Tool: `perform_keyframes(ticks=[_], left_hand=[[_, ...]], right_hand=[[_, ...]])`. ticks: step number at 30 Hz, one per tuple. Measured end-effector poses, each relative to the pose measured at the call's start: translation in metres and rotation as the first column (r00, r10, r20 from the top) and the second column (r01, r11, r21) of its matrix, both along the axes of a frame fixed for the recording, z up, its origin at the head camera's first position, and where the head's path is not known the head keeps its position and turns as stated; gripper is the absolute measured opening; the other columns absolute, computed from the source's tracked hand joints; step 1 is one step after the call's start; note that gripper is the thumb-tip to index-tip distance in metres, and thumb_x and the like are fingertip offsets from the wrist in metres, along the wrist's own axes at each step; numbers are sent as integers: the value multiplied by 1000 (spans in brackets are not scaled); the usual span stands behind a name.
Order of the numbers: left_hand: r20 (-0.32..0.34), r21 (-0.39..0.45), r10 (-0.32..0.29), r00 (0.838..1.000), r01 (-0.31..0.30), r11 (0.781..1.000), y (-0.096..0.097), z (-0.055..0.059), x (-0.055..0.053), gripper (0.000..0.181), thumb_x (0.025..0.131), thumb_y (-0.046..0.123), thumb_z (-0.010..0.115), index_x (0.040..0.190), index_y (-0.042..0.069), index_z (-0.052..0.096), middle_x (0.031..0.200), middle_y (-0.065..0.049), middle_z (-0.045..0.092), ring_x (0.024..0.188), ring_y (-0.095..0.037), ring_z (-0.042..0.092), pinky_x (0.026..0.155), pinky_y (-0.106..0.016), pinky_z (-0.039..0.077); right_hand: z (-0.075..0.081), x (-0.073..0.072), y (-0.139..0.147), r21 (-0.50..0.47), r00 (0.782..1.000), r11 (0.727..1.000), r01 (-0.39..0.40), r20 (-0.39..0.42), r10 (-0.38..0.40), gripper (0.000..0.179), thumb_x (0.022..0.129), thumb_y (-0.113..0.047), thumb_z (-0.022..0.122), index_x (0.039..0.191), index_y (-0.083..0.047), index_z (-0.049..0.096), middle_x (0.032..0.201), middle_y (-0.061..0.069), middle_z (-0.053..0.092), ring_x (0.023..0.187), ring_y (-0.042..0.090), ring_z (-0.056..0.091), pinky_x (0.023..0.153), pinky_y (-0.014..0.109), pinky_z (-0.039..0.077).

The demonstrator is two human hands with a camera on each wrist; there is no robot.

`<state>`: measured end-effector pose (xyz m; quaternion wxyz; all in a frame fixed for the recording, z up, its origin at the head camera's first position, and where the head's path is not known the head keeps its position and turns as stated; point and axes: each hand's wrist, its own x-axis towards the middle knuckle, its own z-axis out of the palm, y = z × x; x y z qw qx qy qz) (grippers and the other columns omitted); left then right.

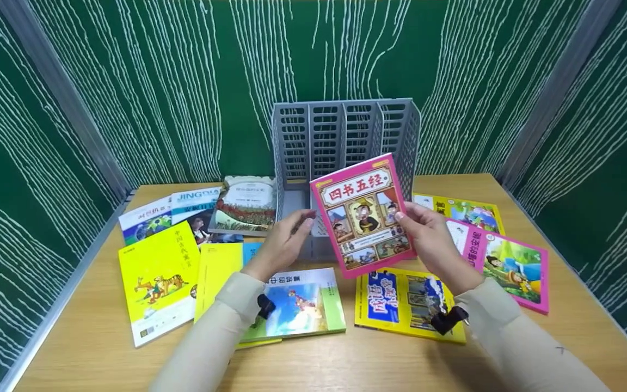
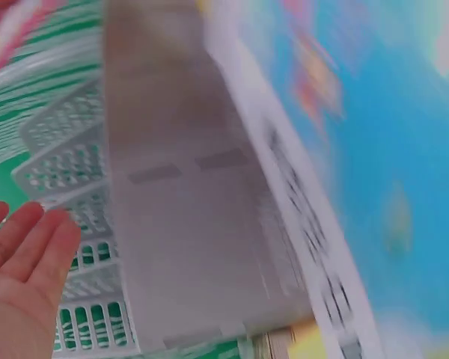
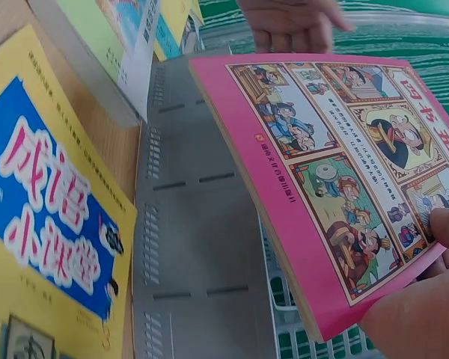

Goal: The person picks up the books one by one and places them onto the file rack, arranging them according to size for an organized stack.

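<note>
A pink-bordered comic-style book with red Chinese title characters is tilted up in front of a grey file rack. My right hand grips its right edge, thumb across the cover; the right wrist view shows the book's cover and page edge close up. Just left of the book is my left hand, its fingers extended and holding nothing. In the left wrist view those fingers look straight beside the rack's slotted dividers.
On the table's left lie a yellow tiger book, a meadow-cover book and several others. A blue-and-green book tops a stack in front. To the right are a yellow book and a pink-edged book. Green patterned walls surround the table.
</note>
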<state>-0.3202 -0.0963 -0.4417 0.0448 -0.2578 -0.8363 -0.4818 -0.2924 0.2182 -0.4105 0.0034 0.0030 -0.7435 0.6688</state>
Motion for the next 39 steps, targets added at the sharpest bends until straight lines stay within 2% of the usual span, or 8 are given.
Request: perform_keyframes(ticks=[4, 10, 14, 18, 22, 27, 31, 39], left_hand=[[130, 189, -83, 988, 58, 980, 7, 6, 2, 53, 110, 30, 63, 153, 1, 55, 142, -19, 68, 131, -31, 68, 114, -44, 56], [306, 364, -126, 944, 6, 932, 8, 10, 1, 52, 101, 23, 74, 144, -3, 60, 132, -20, 74, 115, -23, 75, 104, -38, 62], [344, 430, -152, 926, -12, 903, 4, 13, 0, 46, 99, 18, 75, 138, -3, 63, 127, -19, 78, 106, -21, 79, 98, -39, 65], [357, 464, -140, 924, -46, 885, 0, 14, 0, 44, 95, 12, 77, 135, -2, 65, 123, -18, 79, 102, -22, 81, 94, -40, 67], [359, 498, -163, 919, -41, 866, -3, 15, 0, 46, 95, 7, 76, 138, -3, 63, 125, -19, 79, 102, -22, 81, 93, -40, 67], [357, 485, -176, 917, -21, 874, -8, 17, 2, 46, 98, 7, 75, 141, -3, 62, 127, -20, 78, 103, -24, 81, 91, -41, 67], [354, 455, -145, 924, -35, 890, -14, 21, 3, 47, 98, 10, 76, 142, -1, 62, 128, -20, 78, 105, -27, 82, 91, -42, 67], [342, 425, -59, 938, -98, 900, -31, 32, 4, 52, 98, 14, 78, 146, 5, 59, 133, -18, 75, 113, -28, 79, 98, -43, 65]], right_hand=[[-3, -1, -10, -33, 1000, 999, -8, 0, 8, 42, 113, -23, 60, 150, -4, 60, 118, -4, 71, 107, 12, 69, 92, 27, 63], [-6, -1, -28, -25, 999, 999, -29, 19, 30, 39, 113, -22, 59, 149, -5, 61, 126, 3, 70, 112, 16, 69, 95, 30, 62], [-8, -1, -39, -17, 999, 999, -49, -5, 49, 37, 113, -19, 59, 146, -3, 63, 123, 5, 71, 109, 16, 69, 92, 30, 63], [-11, -1, -48, -6, 997, 997, -72, -21, 72, 34, 113, -18, 59, 143, -4, 65, 122, 7, 73, 106, 17, 71, 91, 31, 64], [-14, -2, -57, -7, 996, 996, -90, -28, 90, 33, 113, -17, 59, 142, -5, 66, 120, 7, 74, 104, 18, 72, 90, 31, 64], [-16, -5, -63, -25, 995, 995, -98, -21, 98, 32, 113, -16, 58, 141, -5, 67, 118, 6, 73, 104, 18, 71, 89, 31, 63], [-15, -7, -65, -13, 993, 993, -117, -16, 117, 32, 112, -16, 61, 142, -6, 66, 123, 9, 74, 108, 18, 72, 94, 33, 63], [-14, -10, -58, 190, 960, 963, -189, -169, 222, 42, 109, -15, 66, 147, 1, 61, 143, 20, 68, 128, 29, 69, 109, 36, 59]])
